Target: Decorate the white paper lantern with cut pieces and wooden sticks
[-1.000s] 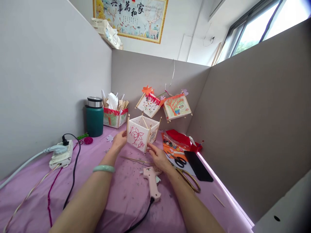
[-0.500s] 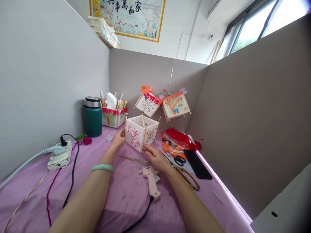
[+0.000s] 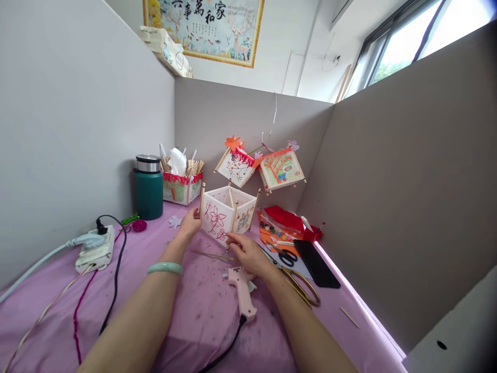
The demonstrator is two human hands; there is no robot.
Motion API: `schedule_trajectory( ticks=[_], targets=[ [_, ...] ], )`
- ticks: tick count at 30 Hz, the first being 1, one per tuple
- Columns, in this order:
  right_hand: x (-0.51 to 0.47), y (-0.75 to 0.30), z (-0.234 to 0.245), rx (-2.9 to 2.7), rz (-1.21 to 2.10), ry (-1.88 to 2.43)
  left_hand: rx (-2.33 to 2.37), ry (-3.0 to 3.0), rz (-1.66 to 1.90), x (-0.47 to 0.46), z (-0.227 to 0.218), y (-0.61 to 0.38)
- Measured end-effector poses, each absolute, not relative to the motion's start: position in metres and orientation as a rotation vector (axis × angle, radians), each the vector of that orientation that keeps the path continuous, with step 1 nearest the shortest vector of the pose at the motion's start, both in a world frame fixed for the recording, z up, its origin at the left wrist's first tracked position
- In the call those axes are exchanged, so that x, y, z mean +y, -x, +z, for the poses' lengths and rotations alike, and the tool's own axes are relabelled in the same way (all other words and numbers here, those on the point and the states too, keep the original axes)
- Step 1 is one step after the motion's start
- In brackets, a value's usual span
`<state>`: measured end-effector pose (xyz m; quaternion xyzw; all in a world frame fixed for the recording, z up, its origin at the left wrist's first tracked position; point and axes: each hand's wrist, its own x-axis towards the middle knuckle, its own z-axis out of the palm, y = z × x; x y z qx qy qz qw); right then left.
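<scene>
A square paper lantern (image 3: pixel 215 213) with wooden corner sticks and flower drawings in red line is between my hands, its open top facing up. My left hand (image 3: pixel 190 225), with a pale green bangle on the wrist, grips the lantern's left corner stick. The fingers of my right hand (image 3: pixel 249 255) are closed at the bottom of its front corner stick. Just below that hand lies a pink glue gun (image 3: pixel 241 294), its nozzle side pointing left. A thin stick (image 3: pixel 213 255) lies on the cloth under the lantern, partly behind my right hand.
Gold-handled scissors (image 3: pixel 303 285), black scissors (image 3: pixel 286 257) and a black phone (image 3: pixel 316 263) lie to the right. Two decorated lanterns (image 3: pixel 281 170) hang behind. A green flask (image 3: pixel 148 191), a stick-filled box (image 3: pixel 176 189) and a power strip (image 3: pixel 95 251) stand left.
The lantern has turned and tipped slightly, its right side shifting a little right and down. My right fingers have moved slightly left along its lower front corner.
</scene>
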<state>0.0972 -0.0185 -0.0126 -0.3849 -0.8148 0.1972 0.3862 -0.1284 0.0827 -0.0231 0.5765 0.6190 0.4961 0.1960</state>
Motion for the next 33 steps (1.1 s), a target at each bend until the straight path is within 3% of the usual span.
schedule_trajectory(
  ticks=[12,26,33],
  targets=[
    [0.005,-0.122,-0.018,-1.778,0.244,1.383,1.828,-1.831,1.174,0.054,-0.001,0.121],
    [0.013,-0.151,-0.015,-1.728,0.145,1.549,1.428,-1.853,0.965,0.018,0.018,0.108],
    [-0.002,-0.159,-0.007,-1.741,0.046,1.585,1.555,-1.868,0.591,-0.004,0.026,0.103]
  ],
)
